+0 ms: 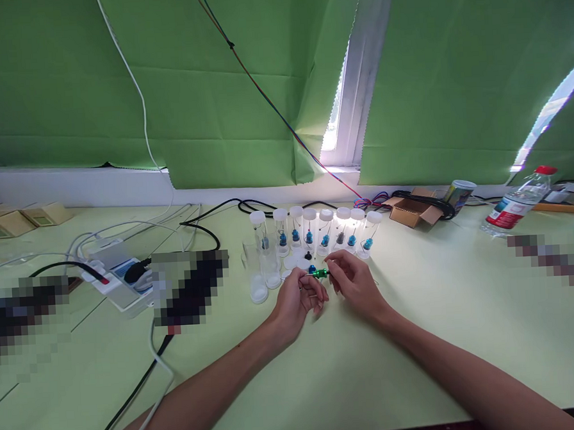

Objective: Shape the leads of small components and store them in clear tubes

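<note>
A small green tool (321, 273) with a thin silver shaft lies level between my two hands. The thumb and fingers of my left hand (294, 301) pinch it at its silver left end. At its dark right end, the fingertips of my right hand (355, 283) are closed on it. Just behind sits a small blue piece (311, 269), partly hidden, and a small black piece (308, 255). A row of several clear tubes (325, 229) with white caps stands beyond, most with a blue part and bent wire inside. Two uncapped clear tubes (257, 274) stand left of my left hand.
White round caps (294, 263) lie before the tubes. A white power strip (122, 291) and cables (155, 369) are on the left, one near my left forearm. Back right are an open cardboard box (413, 209), a can (459, 196) and a plastic bottle (520, 206).
</note>
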`<state>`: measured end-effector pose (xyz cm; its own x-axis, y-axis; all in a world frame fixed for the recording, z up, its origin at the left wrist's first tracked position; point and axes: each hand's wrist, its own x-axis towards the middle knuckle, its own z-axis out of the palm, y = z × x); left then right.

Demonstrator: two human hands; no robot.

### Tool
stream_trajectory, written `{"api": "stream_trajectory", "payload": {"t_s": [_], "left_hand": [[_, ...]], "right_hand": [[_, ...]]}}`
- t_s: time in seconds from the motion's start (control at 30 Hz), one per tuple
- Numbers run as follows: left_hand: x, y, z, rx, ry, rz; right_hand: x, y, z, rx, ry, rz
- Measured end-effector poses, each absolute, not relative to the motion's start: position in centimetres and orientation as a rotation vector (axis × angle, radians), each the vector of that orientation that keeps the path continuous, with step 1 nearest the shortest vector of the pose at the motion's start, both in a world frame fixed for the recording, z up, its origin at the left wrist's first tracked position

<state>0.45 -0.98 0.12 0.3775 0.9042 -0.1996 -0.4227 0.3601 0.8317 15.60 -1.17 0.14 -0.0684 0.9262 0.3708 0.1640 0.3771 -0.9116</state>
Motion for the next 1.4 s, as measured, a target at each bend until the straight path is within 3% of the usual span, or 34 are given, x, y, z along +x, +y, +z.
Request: {"api": "stream_trajectory", "payload": {"t_s": [1.4], "left_hand": [[0.49,-0.94,0.42,0.724,0.7,0.977]], "right_hand": [[15.8,-0.59,-0.39,-1.213,-1.641,0.668]]}}
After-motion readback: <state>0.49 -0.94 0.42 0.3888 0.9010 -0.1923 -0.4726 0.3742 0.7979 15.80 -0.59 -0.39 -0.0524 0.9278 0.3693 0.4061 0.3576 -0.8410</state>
